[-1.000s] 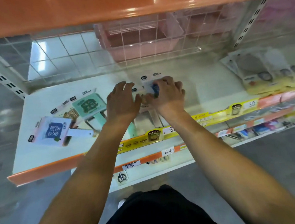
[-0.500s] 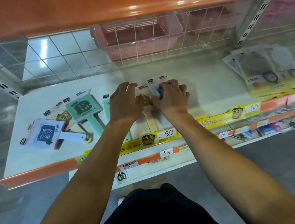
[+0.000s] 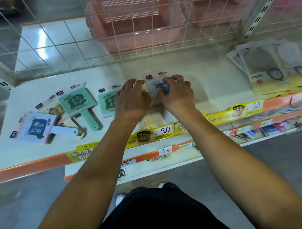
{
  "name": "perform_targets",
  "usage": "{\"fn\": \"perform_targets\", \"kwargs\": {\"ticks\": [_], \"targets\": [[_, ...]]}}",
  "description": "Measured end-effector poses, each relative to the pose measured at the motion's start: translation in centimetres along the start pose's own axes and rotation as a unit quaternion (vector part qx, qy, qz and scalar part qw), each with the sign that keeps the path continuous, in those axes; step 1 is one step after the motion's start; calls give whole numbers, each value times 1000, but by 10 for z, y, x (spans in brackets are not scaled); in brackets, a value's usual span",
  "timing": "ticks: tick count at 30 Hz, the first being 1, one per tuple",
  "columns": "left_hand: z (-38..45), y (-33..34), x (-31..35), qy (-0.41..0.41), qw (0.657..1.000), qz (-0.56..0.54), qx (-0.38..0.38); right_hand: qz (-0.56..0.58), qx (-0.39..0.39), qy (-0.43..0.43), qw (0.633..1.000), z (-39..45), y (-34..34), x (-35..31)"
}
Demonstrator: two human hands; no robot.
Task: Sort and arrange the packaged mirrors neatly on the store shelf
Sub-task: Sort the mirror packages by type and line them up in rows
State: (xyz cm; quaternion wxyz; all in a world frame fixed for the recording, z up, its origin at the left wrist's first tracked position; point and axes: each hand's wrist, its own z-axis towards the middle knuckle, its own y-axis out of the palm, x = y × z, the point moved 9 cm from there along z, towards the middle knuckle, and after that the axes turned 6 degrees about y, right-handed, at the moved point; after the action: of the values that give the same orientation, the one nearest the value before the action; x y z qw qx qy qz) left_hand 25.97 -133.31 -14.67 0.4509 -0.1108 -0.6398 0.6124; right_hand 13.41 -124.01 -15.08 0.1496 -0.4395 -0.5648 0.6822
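Both hands rest on a small stack of packaged hand mirrors at the middle of the white shelf (image 3: 207, 77). My right hand (image 3: 176, 94) grips the top white mirror with a blue label (image 3: 155, 86). My left hand (image 3: 132, 99) presses the stack's left side, over a beige mirror whose handle (image 3: 150, 119) shows below. A green mirror (image 3: 107, 103) lies just left of my left hand. Further left, another green mirror (image 3: 76, 100) overlaps a beige one (image 3: 56, 111), and a white mirror with a blue label (image 3: 34, 129) lies askew.
A fanned pile of yellow-carded round mirrors (image 3: 273, 72) sits at the shelf's right end. Pink baskets (image 3: 134, 21) stand behind the wire grid at the back. Yellow price tags (image 3: 162, 130) line the orange front edge, with lower shelves beneath.
Both hands stay on the middle stack, squaring it up. The camera has tipped, so the upper orange shelf has left the view and the shelf sits lower in frame.
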Motion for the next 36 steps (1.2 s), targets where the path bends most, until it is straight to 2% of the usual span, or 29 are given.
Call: {"fn": "perform_targets", "kwargs": {"ticks": [12, 20, 36], "targets": [[-3, 16, 26, -3, 1000, 6, -25, 69, -3, -35, 997, -2, -6, 28], [-6, 26, 31, -13, 998, 18, -52, 24, 1, -60, 998, -2, -1, 37], [-7, 31, 31, 9, 999, 25, -25, 21, 29, -58, 998, -10, -5, 41]]}}
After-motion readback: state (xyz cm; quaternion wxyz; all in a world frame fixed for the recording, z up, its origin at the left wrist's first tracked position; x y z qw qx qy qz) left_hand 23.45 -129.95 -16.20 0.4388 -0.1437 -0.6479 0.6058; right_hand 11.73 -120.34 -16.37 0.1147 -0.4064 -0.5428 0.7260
